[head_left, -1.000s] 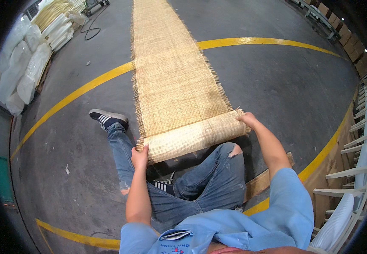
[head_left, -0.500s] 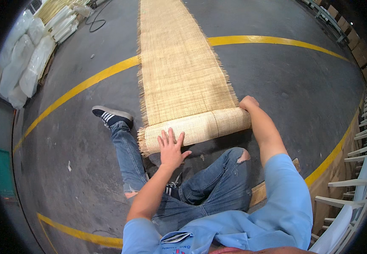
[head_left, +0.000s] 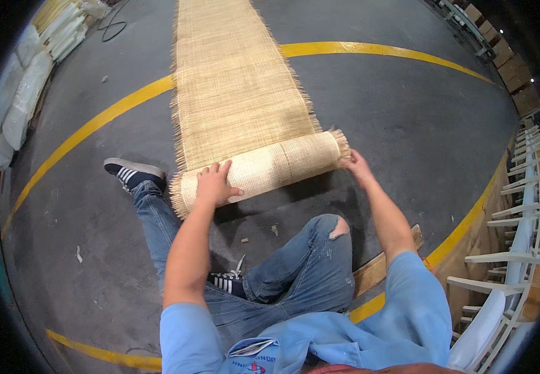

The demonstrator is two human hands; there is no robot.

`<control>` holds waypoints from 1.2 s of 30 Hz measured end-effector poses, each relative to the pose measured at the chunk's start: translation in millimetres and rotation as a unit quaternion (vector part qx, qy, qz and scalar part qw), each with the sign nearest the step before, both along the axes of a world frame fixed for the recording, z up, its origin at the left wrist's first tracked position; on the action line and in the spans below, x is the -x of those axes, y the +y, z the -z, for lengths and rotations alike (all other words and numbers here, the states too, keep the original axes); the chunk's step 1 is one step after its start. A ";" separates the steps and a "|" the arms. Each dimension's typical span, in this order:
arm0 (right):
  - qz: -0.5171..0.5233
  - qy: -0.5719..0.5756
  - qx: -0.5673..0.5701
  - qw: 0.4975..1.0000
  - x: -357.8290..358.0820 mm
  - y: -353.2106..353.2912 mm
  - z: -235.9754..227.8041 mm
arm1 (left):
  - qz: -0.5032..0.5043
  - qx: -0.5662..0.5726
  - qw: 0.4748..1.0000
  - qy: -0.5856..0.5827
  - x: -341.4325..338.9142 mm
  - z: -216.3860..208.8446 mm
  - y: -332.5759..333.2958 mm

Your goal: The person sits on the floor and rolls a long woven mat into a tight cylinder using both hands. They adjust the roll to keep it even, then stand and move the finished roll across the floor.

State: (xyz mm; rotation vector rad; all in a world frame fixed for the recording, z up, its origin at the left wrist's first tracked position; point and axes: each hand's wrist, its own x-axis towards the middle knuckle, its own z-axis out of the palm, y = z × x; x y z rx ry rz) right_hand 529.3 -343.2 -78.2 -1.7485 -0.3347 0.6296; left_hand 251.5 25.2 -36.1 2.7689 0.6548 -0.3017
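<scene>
**Cane-webbing roll [head_left: 279,162] lies slantwise before a seated person [head_left: 345,336]**

The roll sits on the grey floor [head_left: 401,124] just beyond the knees, its long axis running crosswise – left end nearer the body, right end farther out. The left hand [head_left: 215,182] rests on top, slightly in from the left end, fingers spread and thumb apart. The right hand [head_left: 355,167] is at the frayed right end, fingers bent at its rim; whether they grip cannot be told. From the roll's far side, 1 flat webbing strip [head_left: 239,81] stretches straight ahead, across a yellow floor line [head_left: 370,48]. The weave is fine and straw-coloured – paler on the roll – with ragged fringes along the strip's 2 long edges.
</scene>
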 end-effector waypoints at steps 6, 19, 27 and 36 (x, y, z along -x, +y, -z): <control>0.129 -0.010 0.052 0.990 10.7 55.3 18.5 | -0.010 -0.034 0.995 -0.093 7.9 9.0 13.0; 0.114 -0.050 0.236 0.964 -55.3 117.7 -14.4 | -0.409 0.303 0.779 -0.366 90.8 46.5 76.0; 0.030 0.163 -0.032 0.986 -48.3 56.3 -1.4 | -0.417 0.360 0.773 -0.314 90.3 52.1 66.7; 0.119 0.054 -0.040 0.991 -4.3 52.8 1.1 | -0.411 0.395 0.721 -0.394 116.3 49.3 47.3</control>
